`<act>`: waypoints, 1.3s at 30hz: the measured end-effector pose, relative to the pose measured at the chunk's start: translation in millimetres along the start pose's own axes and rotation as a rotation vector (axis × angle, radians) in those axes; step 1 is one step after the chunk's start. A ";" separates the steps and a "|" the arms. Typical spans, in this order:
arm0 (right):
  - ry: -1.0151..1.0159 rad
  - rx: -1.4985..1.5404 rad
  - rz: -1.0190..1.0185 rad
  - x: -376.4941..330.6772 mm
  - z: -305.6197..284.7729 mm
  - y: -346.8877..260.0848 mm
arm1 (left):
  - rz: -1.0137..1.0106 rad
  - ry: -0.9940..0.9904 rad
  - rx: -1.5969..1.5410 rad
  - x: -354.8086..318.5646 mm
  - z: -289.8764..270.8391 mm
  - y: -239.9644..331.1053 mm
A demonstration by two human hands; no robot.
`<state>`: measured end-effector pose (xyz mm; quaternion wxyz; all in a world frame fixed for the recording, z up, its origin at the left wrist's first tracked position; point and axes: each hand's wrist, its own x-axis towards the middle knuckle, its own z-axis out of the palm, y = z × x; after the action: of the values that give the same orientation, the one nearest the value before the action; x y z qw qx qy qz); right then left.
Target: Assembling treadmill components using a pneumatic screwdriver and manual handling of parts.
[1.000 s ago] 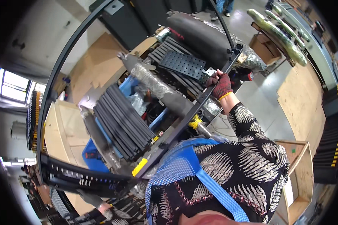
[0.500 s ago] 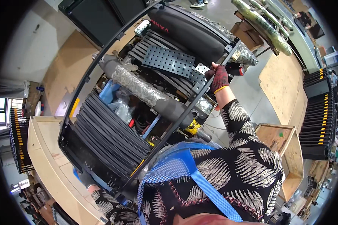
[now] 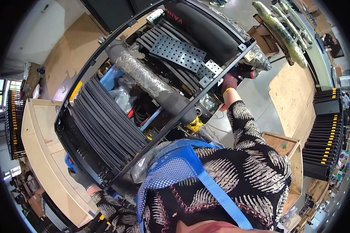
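Observation:
A large black metal frame (image 3: pixel 187 107) lies tilted across the workbench in front of me. My right hand (image 3: pixel 230 81), in a dark red glove, is just beyond the frame's right bar, beside a black power tool with a red ring (image 3: pixel 246 73); its fingers are hidden. At the frame's lower left corner, my left hand (image 3: pixel 83 179) wears a grey glove and is closed round a blue-handled tool (image 3: pixel 69 160), whose kind I cannot make out. Long dark strips (image 3: pixel 107 126) sit inside the frame's left part. A perforated metal plate (image 3: pixel 178 53) shows through its far part.
A plastic-wrapped padded roller (image 3: pixel 138 73) crosses beneath the frame. Left stands a pale wooden box (image 3: pixel 37 128); right, a wooden crate (image 3: pixel 282 143). Stacked black parts with yellow tabs (image 3: pixel 324 143) line the right side. Wrapped rolls (image 3: pixel 276 29) lie at the back right.
My right hand has let go of the frame's bar and moved down beside it. My left hand has shifted slightly left with the blue-handled tool. The frame appears slightly shifted in view.

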<state>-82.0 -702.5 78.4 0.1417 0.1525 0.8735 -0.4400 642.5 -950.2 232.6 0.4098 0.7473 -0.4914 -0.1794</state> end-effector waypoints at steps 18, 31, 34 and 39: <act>-0.953 0.764 -0.282 -106.6 -166.6 -64.8 | 0.081 -0.311 -0.556 -182.0 -20.7 81.9; -1.897 0.302 -0.340 -383.4 -136.1 -28.2 | 0.758 -0.784 -0.138 -330.9 -43.6 68.4; -1.723 -0.075 -0.720 -395.1 -115.2 -1.5 | 0.763 -0.699 0.059 -331.2 -66.3 69.9; -0.991 0.016 -1.695 -425.0 -109.5 20.4 | 0.792 -0.553 0.006 -332.4 -83.1 46.6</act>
<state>301.7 -662.4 288.6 0.1285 -0.7257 0.5325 -0.4163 520.4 -629.5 274.5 0.2987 0.4281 -0.8291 -0.2001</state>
